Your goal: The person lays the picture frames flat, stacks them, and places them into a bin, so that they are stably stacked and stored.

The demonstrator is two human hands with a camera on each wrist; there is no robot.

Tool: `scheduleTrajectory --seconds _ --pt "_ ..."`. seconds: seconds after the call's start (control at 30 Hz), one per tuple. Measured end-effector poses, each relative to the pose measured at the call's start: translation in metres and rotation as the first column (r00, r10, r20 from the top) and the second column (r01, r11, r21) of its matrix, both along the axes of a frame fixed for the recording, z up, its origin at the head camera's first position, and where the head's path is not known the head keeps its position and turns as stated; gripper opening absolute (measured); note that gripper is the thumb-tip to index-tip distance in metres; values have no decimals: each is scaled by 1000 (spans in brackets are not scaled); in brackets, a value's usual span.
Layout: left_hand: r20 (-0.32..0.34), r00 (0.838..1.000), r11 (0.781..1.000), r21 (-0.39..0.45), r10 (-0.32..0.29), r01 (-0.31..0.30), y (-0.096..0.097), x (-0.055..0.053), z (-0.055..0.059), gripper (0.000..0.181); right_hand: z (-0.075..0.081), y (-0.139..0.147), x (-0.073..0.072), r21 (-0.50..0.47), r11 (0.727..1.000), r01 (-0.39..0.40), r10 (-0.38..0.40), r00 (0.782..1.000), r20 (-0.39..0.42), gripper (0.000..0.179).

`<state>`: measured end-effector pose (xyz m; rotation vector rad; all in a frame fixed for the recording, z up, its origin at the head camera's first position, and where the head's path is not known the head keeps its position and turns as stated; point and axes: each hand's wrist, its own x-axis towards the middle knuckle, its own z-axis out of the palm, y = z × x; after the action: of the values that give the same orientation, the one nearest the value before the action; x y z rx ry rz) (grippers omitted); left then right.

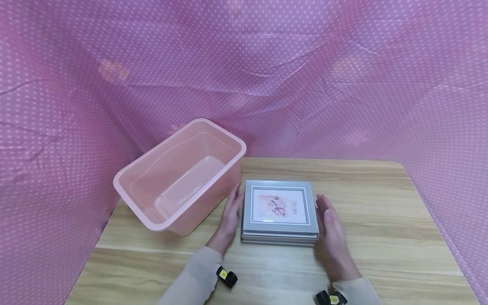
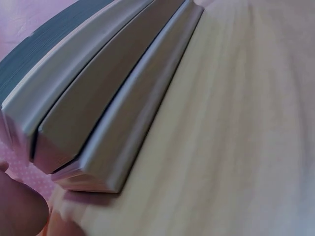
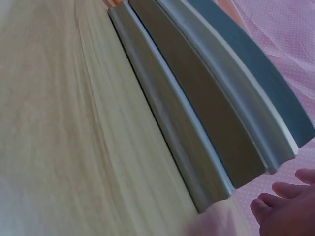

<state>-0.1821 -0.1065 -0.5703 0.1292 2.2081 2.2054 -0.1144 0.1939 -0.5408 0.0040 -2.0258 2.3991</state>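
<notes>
Several picture frames (image 1: 280,207) lie flat in a stack on the table; the top one has a grey-blue border and a pink flower print. My left hand (image 1: 230,216) stands on edge along the stack's left side, fingers extended, between it and a pink plastic bin. On the opposite side my right hand (image 1: 334,231) is held beside the frames, fingers pointing away from me. Both wrist views show the near edges of the stacked frames (image 2: 98,93), with the right hand's fingers (image 3: 290,196) spread near one corner.
The pink bin (image 1: 211,207) stands at the back left, angled, with nothing visible inside. A pink dotted cloth (image 1: 305,84) hangs behind and around the wooden table (image 1: 389,237).
</notes>
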Motion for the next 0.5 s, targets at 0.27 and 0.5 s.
scheduleTrajectory --seconds 0.27,0.5 --pt "110 994 990 140 1 -16 6 -9 -44 65 -5 -5 -11 -45 998 -41 46 991 126 77" --pt "114 993 990 138 -23 7 9 -11 -60 61 -11 -8 -15 -66 996 -66 76 984 163 77"
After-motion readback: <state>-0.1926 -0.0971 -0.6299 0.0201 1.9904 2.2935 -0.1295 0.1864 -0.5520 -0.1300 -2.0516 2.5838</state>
